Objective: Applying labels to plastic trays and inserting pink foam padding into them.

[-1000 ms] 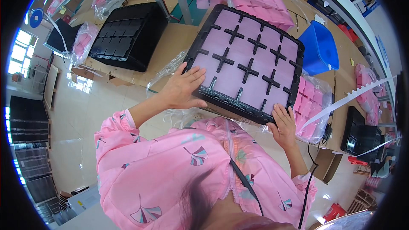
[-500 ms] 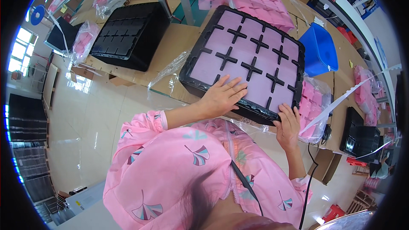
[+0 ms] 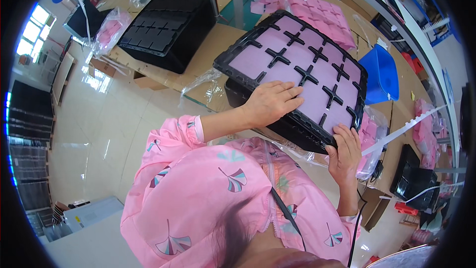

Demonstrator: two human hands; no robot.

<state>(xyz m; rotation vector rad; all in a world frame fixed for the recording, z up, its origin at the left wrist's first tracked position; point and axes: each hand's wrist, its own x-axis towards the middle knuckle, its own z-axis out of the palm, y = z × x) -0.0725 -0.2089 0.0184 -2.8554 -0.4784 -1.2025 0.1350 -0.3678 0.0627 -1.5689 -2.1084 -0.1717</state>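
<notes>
A black plastic tray (image 3: 306, 76) with cross-shaped ribs and pale pink-purple panels between them sits on top of a black stack in front of me. Its left side stands off the black layer below (image 3: 237, 94), so the tray looks tilted. My left hand (image 3: 273, 102) rests on the tray's near edge, fingers stretched out to the right across a panel. At the near right corner, my right hand (image 3: 344, 155) grips the rim, with the fingers over the top and the thumb at the side. The underside of the tray is hidden.
Another stack of black trays (image 3: 167, 32) stands to the left on the brown table (image 3: 218, 39). Pink moulded trays (image 3: 320, 17) lie behind, and a blue bin (image 3: 381, 75) stands at the right. Bagged pink pieces (image 3: 369, 129) and a black cable (image 3: 358, 218) are near my right hand.
The tray's left side has risen off the stack below it. My left hand has shifted slightly right along the edge. The whole view has moved a little.
</notes>
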